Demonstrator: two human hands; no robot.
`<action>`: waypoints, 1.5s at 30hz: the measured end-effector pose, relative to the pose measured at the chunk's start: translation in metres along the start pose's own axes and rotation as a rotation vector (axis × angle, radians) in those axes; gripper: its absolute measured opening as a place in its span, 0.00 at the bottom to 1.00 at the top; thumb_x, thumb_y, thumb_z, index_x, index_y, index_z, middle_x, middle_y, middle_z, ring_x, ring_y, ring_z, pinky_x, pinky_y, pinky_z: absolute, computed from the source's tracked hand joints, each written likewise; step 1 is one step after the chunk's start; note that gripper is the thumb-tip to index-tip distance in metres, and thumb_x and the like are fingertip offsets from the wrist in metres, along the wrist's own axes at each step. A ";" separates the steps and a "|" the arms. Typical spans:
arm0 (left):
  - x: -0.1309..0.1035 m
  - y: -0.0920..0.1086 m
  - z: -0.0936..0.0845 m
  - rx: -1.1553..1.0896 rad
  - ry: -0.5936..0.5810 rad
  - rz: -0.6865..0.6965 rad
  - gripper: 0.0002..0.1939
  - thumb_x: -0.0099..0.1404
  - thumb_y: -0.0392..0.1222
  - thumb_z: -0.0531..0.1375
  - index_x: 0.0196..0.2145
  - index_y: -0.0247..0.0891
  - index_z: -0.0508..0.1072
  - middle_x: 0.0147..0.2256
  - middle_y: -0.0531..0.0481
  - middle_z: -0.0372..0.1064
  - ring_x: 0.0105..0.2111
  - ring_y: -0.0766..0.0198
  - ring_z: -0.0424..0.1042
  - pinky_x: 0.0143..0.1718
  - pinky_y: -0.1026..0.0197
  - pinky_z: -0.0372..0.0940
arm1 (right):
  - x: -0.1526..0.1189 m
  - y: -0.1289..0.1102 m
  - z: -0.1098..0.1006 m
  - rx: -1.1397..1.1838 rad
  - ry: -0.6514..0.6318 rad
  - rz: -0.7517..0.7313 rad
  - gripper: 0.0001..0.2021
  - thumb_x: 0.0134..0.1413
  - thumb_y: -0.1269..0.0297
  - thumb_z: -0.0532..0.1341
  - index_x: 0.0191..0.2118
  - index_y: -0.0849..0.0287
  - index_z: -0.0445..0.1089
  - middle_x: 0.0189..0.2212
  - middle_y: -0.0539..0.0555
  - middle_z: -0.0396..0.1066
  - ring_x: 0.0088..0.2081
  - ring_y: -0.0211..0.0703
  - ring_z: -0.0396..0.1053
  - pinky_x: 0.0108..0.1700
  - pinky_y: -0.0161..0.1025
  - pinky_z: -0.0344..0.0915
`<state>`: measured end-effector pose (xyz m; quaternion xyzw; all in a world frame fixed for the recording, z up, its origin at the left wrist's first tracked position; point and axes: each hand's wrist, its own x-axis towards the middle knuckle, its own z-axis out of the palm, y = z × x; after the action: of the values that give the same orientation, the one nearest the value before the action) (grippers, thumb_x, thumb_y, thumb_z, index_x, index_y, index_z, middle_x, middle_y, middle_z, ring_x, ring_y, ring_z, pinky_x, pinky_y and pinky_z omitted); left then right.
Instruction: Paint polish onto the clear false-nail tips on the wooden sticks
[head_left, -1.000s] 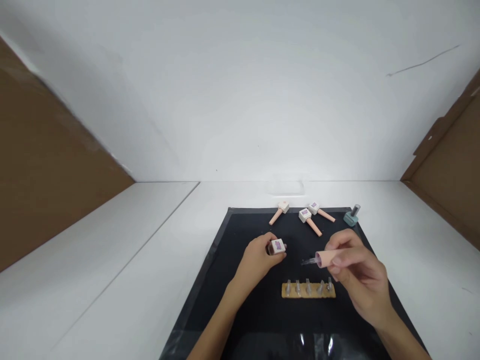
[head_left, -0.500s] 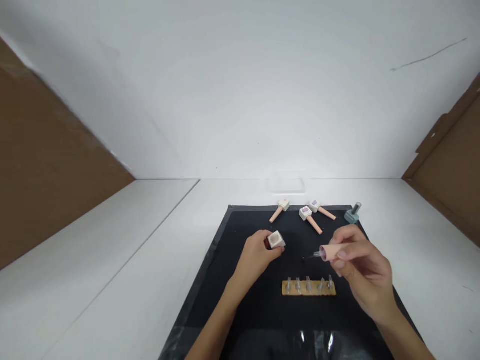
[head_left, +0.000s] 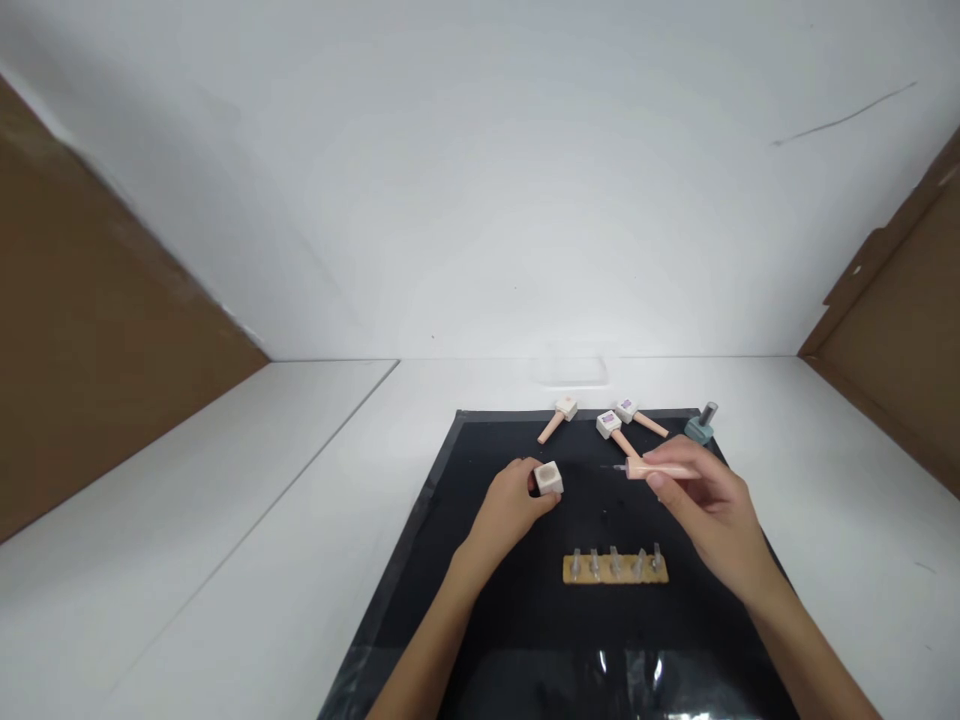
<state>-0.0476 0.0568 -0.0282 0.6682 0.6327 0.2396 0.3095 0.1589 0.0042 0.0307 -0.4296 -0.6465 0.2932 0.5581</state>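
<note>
Two hands work over a black rectangular mat (head_left: 495,600) on the white counter (head_left: 225,520). At the mat's middle the left hand (head_left: 506,505) grips a small white square bottle (head_left: 548,478), while the right hand (head_left: 709,515) pinches a peach-pink brush cap (head_left: 656,468) — its thin brush tip pointing toward the bottle, apart from it. Nearer the person lies a tan strip of five clear nail tips (head_left: 615,566).

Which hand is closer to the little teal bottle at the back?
Right. The right hand holding the pink brush cap is just in front of the teal bottle; the left hand is far off to its left.
</note>
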 end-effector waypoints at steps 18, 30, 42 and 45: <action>0.013 -0.028 0.008 -0.324 -0.024 -0.055 0.16 0.50 0.46 0.62 0.36 0.35 0.71 0.29 0.48 0.76 0.32 0.57 0.75 0.34 0.59 0.65 | 0.001 0.013 -0.012 -0.028 -0.028 0.209 0.11 0.52 0.54 0.63 0.32 0.56 0.72 0.26 0.52 0.76 0.20 0.37 0.66 0.21 0.34 0.62; 0.011 -0.022 0.007 -0.242 0.041 -0.084 0.09 0.49 0.44 0.63 0.27 0.39 0.69 0.27 0.52 0.72 0.29 0.60 0.73 0.32 0.61 0.65 | 0.001 0.014 -0.010 -0.035 -0.047 0.225 0.12 0.52 0.52 0.62 0.32 0.57 0.72 0.25 0.51 0.74 0.21 0.38 0.67 0.22 0.34 0.62; 0.010 -0.024 0.008 -0.235 0.012 -0.066 0.16 0.52 0.45 0.62 0.39 0.38 0.69 0.32 0.51 0.73 0.30 0.61 0.73 0.35 0.60 0.67 | 0.000 0.016 -0.011 -0.053 -0.052 0.222 0.13 0.52 0.52 0.62 0.32 0.57 0.72 0.27 0.52 0.76 0.26 0.42 0.71 0.26 0.35 0.66; 0.010 -0.023 0.007 -0.223 0.013 -0.045 0.13 0.52 0.45 0.61 0.36 0.38 0.71 0.35 0.49 0.72 0.31 0.60 0.73 0.36 0.59 0.67 | 0.001 0.016 -0.011 -0.054 -0.053 0.218 0.12 0.52 0.52 0.62 0.32 0.57 0.72 0.27 0.52 0.76 0.26 0.42 0.72 0.27 0.35 0.66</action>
<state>-0.0574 0.0659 -0.0500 0.6136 0.6189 0.3060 0.3832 0.1734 0.0109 0.0194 -0.5042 -0.6184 0.3458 0.4938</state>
